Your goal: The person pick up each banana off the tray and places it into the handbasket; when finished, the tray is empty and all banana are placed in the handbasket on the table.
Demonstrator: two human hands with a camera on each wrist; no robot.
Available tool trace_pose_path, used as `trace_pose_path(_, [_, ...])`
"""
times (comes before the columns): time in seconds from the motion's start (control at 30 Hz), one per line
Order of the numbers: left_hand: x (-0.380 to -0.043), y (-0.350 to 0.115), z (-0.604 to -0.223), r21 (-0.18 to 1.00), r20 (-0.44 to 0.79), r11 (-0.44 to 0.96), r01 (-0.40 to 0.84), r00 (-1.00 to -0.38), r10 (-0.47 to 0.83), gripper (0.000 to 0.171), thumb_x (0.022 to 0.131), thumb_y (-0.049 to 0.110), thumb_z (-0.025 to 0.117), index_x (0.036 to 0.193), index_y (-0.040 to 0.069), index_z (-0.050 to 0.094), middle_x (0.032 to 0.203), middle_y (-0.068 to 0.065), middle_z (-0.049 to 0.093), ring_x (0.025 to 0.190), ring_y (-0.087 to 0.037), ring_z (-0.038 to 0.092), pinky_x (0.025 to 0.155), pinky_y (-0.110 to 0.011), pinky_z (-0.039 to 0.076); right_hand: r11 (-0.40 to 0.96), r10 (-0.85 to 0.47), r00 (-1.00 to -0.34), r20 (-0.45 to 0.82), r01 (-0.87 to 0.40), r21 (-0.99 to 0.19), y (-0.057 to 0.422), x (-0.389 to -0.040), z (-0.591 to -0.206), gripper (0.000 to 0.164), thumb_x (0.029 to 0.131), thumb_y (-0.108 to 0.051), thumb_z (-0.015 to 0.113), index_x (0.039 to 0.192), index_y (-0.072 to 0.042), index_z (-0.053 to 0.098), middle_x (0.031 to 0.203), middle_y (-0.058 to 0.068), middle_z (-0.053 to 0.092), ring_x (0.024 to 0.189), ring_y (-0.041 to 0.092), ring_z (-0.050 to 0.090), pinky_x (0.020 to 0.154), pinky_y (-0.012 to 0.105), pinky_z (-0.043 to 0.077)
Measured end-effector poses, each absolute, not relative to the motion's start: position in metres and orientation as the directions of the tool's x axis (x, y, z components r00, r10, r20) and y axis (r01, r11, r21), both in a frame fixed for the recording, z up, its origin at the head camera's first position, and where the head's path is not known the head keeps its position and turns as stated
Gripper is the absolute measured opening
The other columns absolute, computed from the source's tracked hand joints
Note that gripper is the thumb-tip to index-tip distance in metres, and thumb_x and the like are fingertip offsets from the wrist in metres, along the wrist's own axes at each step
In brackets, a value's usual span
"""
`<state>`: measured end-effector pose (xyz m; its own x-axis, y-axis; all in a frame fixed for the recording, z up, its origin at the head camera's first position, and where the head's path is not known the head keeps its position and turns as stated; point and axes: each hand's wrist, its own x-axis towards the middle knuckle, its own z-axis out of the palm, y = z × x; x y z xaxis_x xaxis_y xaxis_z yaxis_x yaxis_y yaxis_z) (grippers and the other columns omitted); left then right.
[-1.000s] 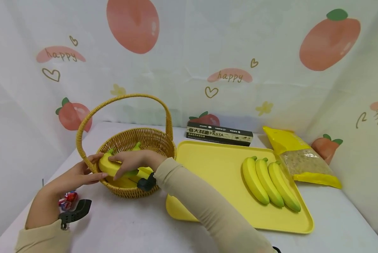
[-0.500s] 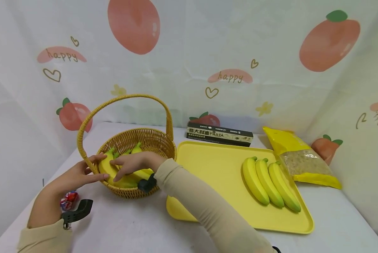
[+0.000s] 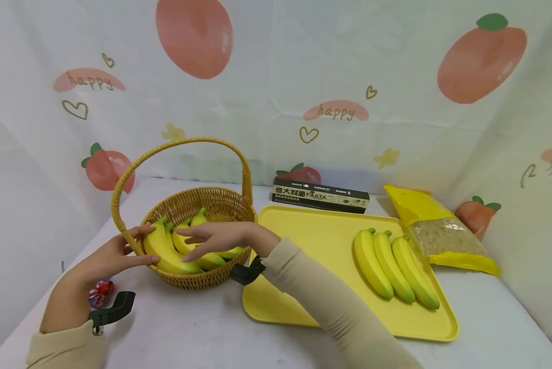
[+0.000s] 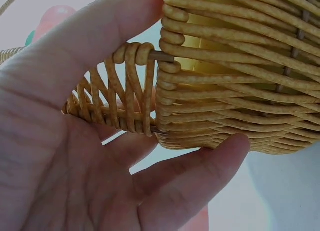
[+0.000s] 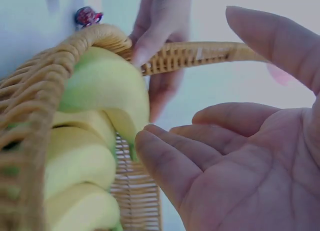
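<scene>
A small shiny red-and-blue wrapped piece (image 3: 101, 293) lies near the left edge of the white tabletop (image 3: 183, 328). The left hand (image 3: 116, 253) grips the rim of a tan wicker basket (image 3: 188, 281) by its handle's foot. Yellow bananas with green tips (image 3: 162, 248) lie inside toward the basket's front edge; above them hangs the right hand (image 3: 227, 238), fingers loosely extended, thumb wide. Three more yellow bananas (image 3: 395, 269) lie along the right edge of a yellow rectangular tray (image 3: 303, 246).

Head view: bananas (image 3: 180, 245) at 8 o'clock are partly hidden by the right hand (image 3: 220, 238); its sleeve (image 3: 331, 302) is cropped at 5 o'clock.
</scene>
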<state>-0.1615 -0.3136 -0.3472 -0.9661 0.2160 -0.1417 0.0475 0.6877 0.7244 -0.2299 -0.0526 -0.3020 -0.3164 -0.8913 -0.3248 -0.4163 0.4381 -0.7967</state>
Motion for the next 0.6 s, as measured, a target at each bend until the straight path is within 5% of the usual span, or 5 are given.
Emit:
trace_pose_path(0.4, [-0.163,-0.312,-0.346,0.715,-0.16,0.698,0.037,-0.963,0.215,0.074,0.088,0.033,0.063,0.147,0.008,0.025,0.149,-0.031,0.017,0.122,-0.058,0.032,0.09,-0.069,0.034,0.332,-0.913,-0.353,-0.205,-0.348,-0.877,0.035,-0.225,-0.312,0.07,0.095,-0.015,0.053,0.15,-0.009,0.011,0.158,0.003,0.009,0.144,0.017,0.019,0.116,0.031,0.023])
trace_pose_path(0.6, [-0.161,-0.314,-0.346,0.709,-0.153,0.704,0.043,-0.965,0.213,0.074,0.088,0.032,0.063,0.147,0.008,0.025,0.148,-0.032,0.019,0.122,-0.058,0.032,0.091,-0.068,0.035,0.34,-0.885,-0.417,-0.206,-0.278,-0.899,0.084,-0.224,-0.328,0.072,0.095,-0.022,0.054,0.15,-0.009,0.01,0.157,0.009,0.011,0.144,0.026,0.015,0.117,0.035,0.022])
